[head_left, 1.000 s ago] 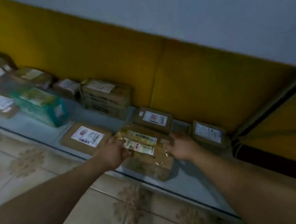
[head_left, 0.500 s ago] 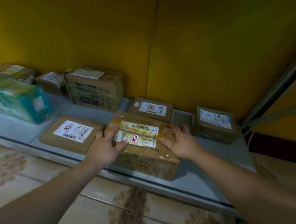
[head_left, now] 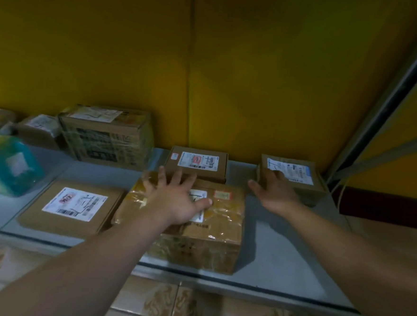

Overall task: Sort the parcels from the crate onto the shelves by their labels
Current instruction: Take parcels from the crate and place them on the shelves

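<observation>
We are looking down at a low grey shelf (head_left: pixel 277 259) against a yellow wall (head_left: pixel 135 54), with parcels lying on it. Our left hand (head_left: pixel 179 200) is resting flat on the top of the tape-wrapped parcel (head_left: pixel 204 234), fingers (head_left: pixel 163 177) spread wide and thumb lying across its white label (head_left: pixel 198 196); the hand is pressing or lying on the box, not clasping it. That parcel is sitting near the front edge of the shelf, between the flat parcel (head_left: pixel 73 207) on its left and bare shelf on its right, with a small labelled box (head_left: pixel 197 162) just behind it. Our right hand (head_left: pixel 276 192) is open too, fingers extended and reaching onto the near left corner of the right-hand box (head_left: pixel 292 176) by the metal upright (head_left: pixel 389 96); we cannot tell whether the fingertips are actually touching it. Farther left a tall printed carton (head_left: pixel 105 135) and a teal wrapped package (head_left: pixel 7 166) are standing on the same shelf.
</observation>
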Motion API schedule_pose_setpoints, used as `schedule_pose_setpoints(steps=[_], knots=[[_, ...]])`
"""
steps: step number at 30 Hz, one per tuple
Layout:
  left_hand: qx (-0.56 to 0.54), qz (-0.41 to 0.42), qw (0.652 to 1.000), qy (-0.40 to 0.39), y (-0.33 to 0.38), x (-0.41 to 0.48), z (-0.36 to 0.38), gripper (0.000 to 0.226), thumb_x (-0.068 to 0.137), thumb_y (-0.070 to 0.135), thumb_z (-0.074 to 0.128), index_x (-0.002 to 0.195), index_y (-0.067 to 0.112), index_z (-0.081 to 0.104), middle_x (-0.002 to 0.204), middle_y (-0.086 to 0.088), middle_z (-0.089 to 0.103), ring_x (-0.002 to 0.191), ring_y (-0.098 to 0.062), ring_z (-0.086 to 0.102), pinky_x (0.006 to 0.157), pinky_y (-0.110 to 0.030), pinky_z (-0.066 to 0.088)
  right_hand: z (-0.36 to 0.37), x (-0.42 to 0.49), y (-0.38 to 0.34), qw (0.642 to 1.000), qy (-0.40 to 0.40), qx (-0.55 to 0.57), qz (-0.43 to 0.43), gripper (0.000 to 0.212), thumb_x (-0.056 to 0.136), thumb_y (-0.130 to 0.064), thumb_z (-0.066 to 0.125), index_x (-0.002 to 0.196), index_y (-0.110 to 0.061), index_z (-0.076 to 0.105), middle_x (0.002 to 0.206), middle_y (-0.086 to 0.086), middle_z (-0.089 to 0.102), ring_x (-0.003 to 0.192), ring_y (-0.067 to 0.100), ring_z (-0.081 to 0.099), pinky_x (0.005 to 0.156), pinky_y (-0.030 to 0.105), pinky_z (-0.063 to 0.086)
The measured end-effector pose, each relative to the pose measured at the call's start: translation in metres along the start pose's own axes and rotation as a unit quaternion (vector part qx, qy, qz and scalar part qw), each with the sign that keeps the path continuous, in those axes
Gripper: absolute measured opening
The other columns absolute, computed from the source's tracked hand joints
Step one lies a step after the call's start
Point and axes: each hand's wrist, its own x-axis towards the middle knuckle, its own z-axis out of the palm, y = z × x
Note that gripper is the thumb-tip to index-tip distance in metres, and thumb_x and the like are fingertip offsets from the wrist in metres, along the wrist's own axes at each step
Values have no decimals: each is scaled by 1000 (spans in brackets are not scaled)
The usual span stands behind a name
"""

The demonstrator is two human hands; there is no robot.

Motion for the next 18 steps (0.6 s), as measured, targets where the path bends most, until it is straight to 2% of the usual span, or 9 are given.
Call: schedule_pose_setpoints(steps=[3, 6, 8, 12, 15, 18], knots=[[3, -21, 1000, 5, -2, 3, 17, 87, 77, 88, 16, 149, 47, -7, 162, 7, -11, 145, -35, -22, 108, -68, -14, -3, 24, 32, 998, 15, -69, -1, 67, 95, -57, 49, 148, -19, 35, 154, 18, 31, 142, 39, 26, 114, 49, 28], [16, -19, 999, 22, -3, 3, 21, 86, 77, 87, 14, 149, 48, -8, 162, 8, -12, 146, -34, -20, 110, -68, -13, 2, 42, 55, 993, -14, -114, 38, 73, 93, -64, 45, 154, -34, 18, 164, 13, 9, 149, 42, 4, 119, 57, 11], [20, -21, 999, 23, -3, 4, 21, 86, 77, 87, 14, 150, 47, -7, 162, 9, -12, 146, -34, -20, 110, -68, -12, 8, 50, 60, 989, -24, -134, 51, 73, 93, -66, 41, 154, -39, 11, 165, 10, 5, 149, 42, 2, 119, 57, 8], [31, -23, 999, 29, -2, 4, 23, 86, 76, 87, 12, 149, 46, -9, 161, 8, -14, 146, -34, -20, 111, -68, -11, 17, 61, 54, 986, 0, -160, 41, 74, 94, -68, 34, 155, -38, 7, 165, 10, 5, 149, 42, 3, 119, 57, 6], [25, -26, 999, 24, -2, 6, 23, 87, 76, 87, 13, 149, 46, -9, 161, 9, -15, 146, -33, -21, 111, -68, -10, 19, 62, 52, 986, -6, -159, 45, 76, 91, -73, 34, 155, -38, 9, 165, 10, 5, 149, 42, 2, 118, 59, 4], [19, -28, 999, 13, 0, 4, 24, 87, 76, 87, 14, 149, 46, -9, 161, 9, -15, 146, -33, -21, 110, -68, -11, 11, 63, 44, 990, -9, -131, 54, 74, 89, -75, 35, 152, -37, 21, 163, 10, 14, 148, 40, 9, 117, 60, 7]])
